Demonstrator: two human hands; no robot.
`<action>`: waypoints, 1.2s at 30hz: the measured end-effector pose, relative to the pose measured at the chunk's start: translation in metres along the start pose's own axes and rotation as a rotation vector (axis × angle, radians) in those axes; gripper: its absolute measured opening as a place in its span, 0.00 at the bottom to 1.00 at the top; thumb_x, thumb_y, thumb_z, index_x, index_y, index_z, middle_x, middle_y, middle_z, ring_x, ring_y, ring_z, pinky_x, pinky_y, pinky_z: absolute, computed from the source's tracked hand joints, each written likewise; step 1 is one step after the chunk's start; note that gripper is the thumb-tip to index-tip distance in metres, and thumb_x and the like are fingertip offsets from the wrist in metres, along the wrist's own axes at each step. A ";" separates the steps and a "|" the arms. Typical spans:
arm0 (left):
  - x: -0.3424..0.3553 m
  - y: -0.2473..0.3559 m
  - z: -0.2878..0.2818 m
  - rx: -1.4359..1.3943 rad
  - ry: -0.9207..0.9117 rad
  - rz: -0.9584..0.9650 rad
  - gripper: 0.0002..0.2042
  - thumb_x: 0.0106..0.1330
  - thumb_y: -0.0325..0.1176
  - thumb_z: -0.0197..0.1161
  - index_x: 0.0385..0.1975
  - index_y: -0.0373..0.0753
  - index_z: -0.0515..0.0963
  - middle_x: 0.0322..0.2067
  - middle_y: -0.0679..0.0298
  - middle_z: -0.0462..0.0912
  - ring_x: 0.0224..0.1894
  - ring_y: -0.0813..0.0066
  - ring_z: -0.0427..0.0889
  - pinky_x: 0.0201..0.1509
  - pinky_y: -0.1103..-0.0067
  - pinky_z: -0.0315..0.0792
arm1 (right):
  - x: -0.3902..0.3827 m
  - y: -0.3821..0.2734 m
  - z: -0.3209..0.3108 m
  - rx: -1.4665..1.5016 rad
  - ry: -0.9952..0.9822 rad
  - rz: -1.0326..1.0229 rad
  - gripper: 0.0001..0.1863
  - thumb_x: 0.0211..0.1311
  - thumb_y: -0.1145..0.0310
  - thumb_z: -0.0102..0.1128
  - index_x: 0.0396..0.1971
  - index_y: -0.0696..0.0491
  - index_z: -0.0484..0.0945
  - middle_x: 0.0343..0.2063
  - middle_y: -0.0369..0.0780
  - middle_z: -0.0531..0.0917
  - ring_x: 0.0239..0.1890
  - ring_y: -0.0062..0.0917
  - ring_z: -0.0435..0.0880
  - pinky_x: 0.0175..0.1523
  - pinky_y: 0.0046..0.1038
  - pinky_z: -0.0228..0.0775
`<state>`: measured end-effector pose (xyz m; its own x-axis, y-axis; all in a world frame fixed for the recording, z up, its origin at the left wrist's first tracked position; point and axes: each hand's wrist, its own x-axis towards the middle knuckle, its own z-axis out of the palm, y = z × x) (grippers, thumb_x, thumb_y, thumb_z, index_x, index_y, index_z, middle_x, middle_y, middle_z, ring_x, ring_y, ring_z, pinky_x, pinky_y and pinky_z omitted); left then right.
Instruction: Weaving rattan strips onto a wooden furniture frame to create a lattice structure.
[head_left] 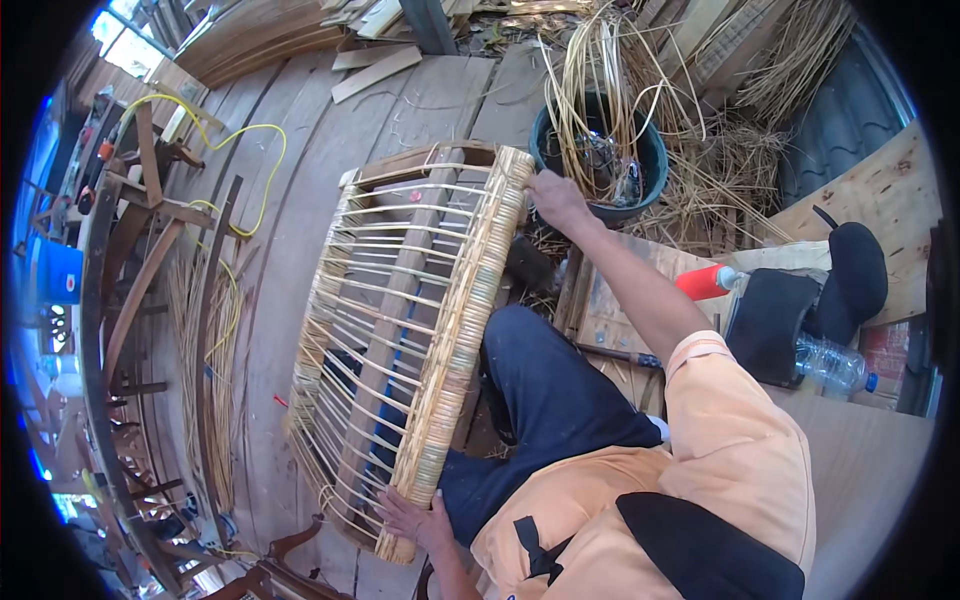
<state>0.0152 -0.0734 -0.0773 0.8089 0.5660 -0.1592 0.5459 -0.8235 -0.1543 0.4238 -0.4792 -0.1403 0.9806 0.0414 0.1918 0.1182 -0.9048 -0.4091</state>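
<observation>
Resting across the wrapped edge of a cane-strung wooden frame (465,300), the left hand (415,520) has its fingers spread at the end nearest the body. The right hand (558,200) is curled at the far corner of the same edge; its fingertips are hidden, so whether it pinches a strand cannot be told. The frame is in front of the person and a little to the left, beside a bent leg in dark trousers (560,390); what holds up its underside is hard to make out. A dark object just beyond the knee is too shadowed to name. Inside the bucket (655,175), cane strips cover a jumble of small things that cannot be picked out.

Below is a floor (440,95) of worn grey planks. Loose straw (725,185) is heaped beside the bucket, and an orange bottle (700,283) lies near the right forearm. At left, a yellow cord (284,165) loops near wooden chair parts (135,280), cut off and blurred toward the rim.
</observation>
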 end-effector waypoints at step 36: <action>0.100 0.005 -0.107 -2.580 -0.593 -0.184 0.10 0.72 0.36 0.46 0.39 0.37 0.73 0.19 0.74 0.70 0.15 0.85 0.63 0.19 0.82 0.66 | -0.219 -0.278 -0.060 2.281 -0.955 0.644 0.09 0.68 0.68 0.49 0.38 0.58 0.74 0.34 0.42 0.82 0.39 0.27 0.83 0.43 0.26 0.79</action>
<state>0.1221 -0.0251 0.0101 0.8804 0.2065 -0.4270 0.0194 0.8838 0.4675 0.1672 -0.2620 -0.0151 0.6566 0.7154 -0.2389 -0.7542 0.6272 -0.1946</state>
